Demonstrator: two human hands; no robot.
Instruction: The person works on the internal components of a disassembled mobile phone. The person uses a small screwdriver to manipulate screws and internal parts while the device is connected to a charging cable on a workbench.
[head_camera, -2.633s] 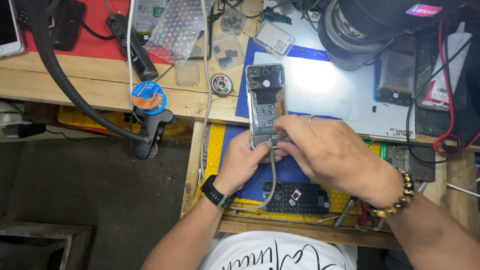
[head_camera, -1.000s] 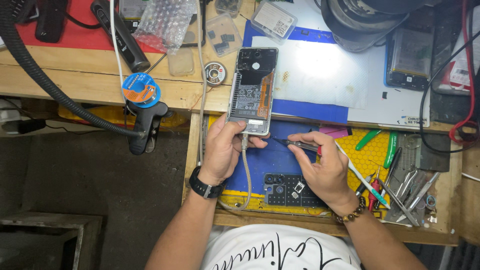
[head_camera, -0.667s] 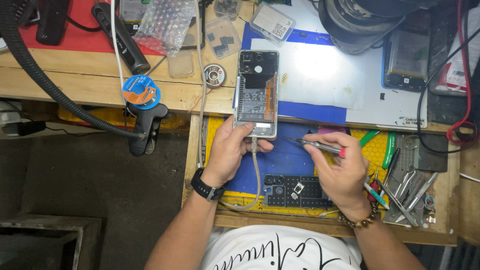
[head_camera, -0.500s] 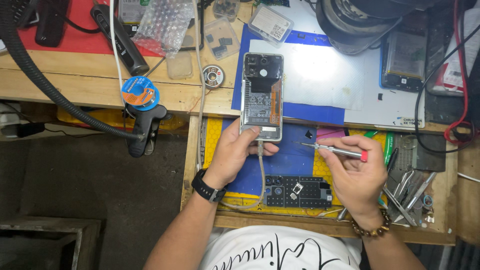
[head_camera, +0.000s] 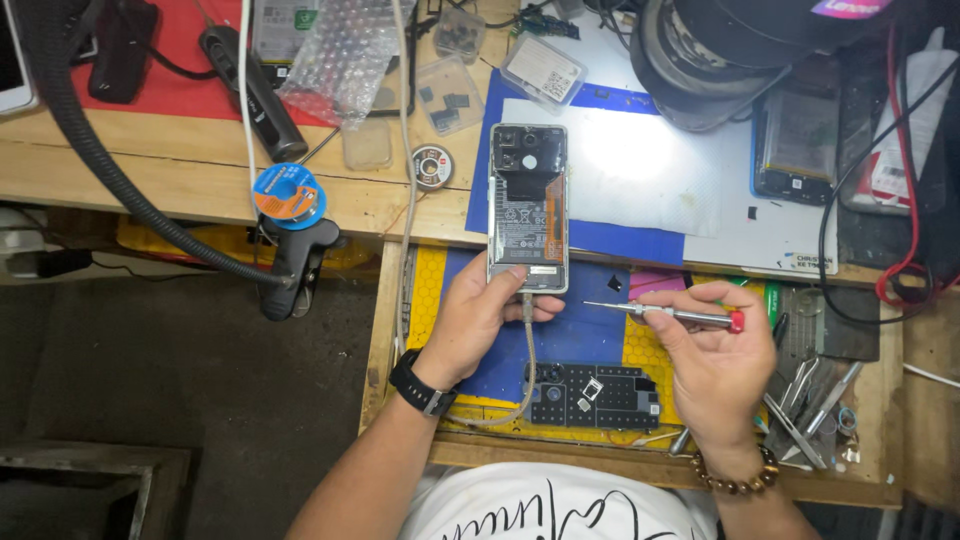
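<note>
**Opened phone in my left hand, screwdriver in my right**

Item 1: opened phone (head_camera: 528, 207), back cover off, battery and camera section exposed; upright in view, lower end gripped in my left hand (head_camera: 478, 318), upper part over the blue mat (head_camera: 590, 240) at the tabletop (head_camera: 150, 180) edge. A pale cable (head_camera: 527, 375) runs from its bottom end down toward me.

Item 2: screwdriver (head_camera: 665, 314), slim metal with a red end cap, lying level, pinched between thumb and fingers of my right hand (head_camera: 715, 355); tip points left, near the phone's lower corner, not touching it.

Item 3: black parts tray (head_camera: 595, 395), below and between both hands, small pieces in it.

Item 4: tweezers (head_camera: 800, 410), loose, just right of my right hand.

Item 5: blue solder spool (head_camera: 285, 195), well left of the phone
</note>
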